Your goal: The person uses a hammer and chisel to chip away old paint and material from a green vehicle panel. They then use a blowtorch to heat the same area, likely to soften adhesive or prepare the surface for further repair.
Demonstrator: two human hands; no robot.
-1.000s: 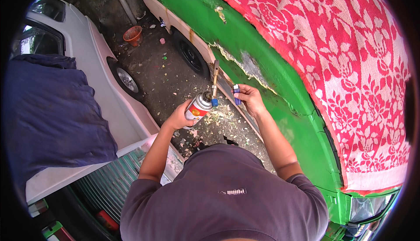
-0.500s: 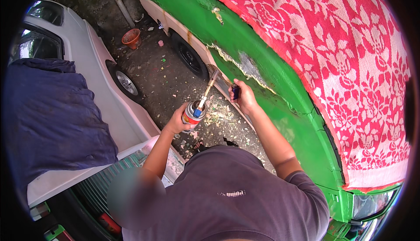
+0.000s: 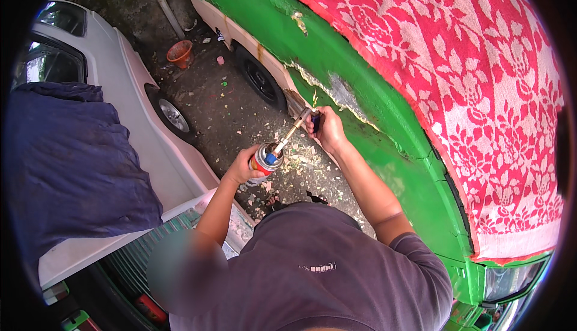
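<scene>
My left hand (image 3: 241, 167) is wrapped round the gas canister (image 3: 257, 171) of a blow torch. A blue fitting sits on the canister's top, and the brass torch tube (image 3: 290, 136) slants up and right from it. My right hand (image 3: 330, 130) grips a dark blue lighter (image 3: 316, 123) close beside the torch's nozzle (image 3: 305, 114). Just past the nozzle a small yellowish streak shows; I cannot tell whether it is flame. Behind it stands the green vehicle panel (image 3: 384, 177), with a ragged patch of peeled paint and bare grey surface (image 3: 342, 92).
A red and white floral cloth (image 3: 457, 84) drapes over the green vehicle. At left, a dark blue cloth (image 3: 78, 162) covers part of a white vehicle (image 3: 114, 54). Paint chips (image 3: 300, 159) litter the ground between them. An orange pot (image 3: 180, 54) stands farther off.
My right hand has moved slightly left, bringing the lighter up to the nozzle. The torch has shifted slightly to the right at its tip. A yellowish streak has appeared beyond the nozzle.
</scene>
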